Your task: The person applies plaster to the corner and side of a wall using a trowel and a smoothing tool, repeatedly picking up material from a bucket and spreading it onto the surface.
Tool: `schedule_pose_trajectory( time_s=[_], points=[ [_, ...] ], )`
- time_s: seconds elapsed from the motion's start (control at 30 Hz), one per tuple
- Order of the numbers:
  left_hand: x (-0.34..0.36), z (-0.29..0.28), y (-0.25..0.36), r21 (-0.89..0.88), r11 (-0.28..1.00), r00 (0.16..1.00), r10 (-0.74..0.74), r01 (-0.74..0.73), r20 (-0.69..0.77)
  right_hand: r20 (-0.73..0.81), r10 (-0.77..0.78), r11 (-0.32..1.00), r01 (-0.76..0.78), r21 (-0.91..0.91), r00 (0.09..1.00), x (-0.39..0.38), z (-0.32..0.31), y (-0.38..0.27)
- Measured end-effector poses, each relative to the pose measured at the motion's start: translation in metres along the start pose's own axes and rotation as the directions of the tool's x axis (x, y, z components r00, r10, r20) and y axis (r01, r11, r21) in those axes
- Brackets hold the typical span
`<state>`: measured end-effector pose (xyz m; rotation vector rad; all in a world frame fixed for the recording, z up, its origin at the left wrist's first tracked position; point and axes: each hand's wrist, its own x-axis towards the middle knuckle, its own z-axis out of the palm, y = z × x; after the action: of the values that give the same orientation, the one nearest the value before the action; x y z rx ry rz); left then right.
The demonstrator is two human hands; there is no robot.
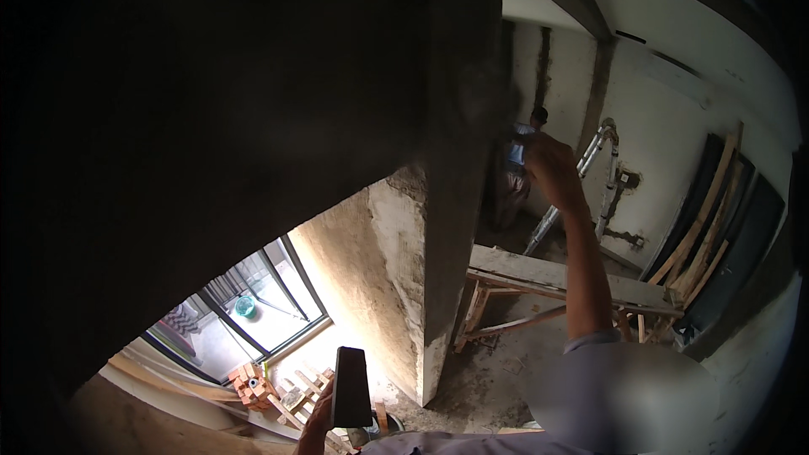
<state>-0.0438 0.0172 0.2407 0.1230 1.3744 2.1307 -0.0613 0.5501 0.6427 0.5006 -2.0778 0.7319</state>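
Note:
My right arm reaches up to the dark column edge (463, 160) in the middle. Its hand (549, 170) is closed, the fingers curled at the column's right side; what they grip is lost in shadow and blur. Low in the picture, my left hand (318, 413) is wrapped round a dark rectangular board (351, 388), held up on its end. Below the column, a rough plastered wall (354, 261) runs down towards the floor. A large unlit surface fills the upper left, and its detail cannot be made out.
A wooden trestle bench (573, 274) stands right of the column, with a ladder (590, 168) and another person (521, 152) behind it. Timber planks (704, 219) lean at the far right. Bricks (251, 385) and a pallet (299, 396) sit near the glass door (261, 303).

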Motion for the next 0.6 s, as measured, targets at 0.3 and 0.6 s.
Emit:
schedule_pose_trajectory(
  time_s=[0.3,0.6],
  points=[
    [0.013,-0.022,-0.016,0.022,1.000,0.988,0.001,-0.005,0.152,-0.107,0.132,0.825,-0.169,-0.539,0.986,-0.043,0.021,-0.177],
    [0.058,-0.018,0.009,0.279,0.948,0.878,0.000,-0.152,0.479,-0.233,0.254,0.623,-0.343,-0.703,0.939,-0.006,0.067,-0.233]
  ],
)
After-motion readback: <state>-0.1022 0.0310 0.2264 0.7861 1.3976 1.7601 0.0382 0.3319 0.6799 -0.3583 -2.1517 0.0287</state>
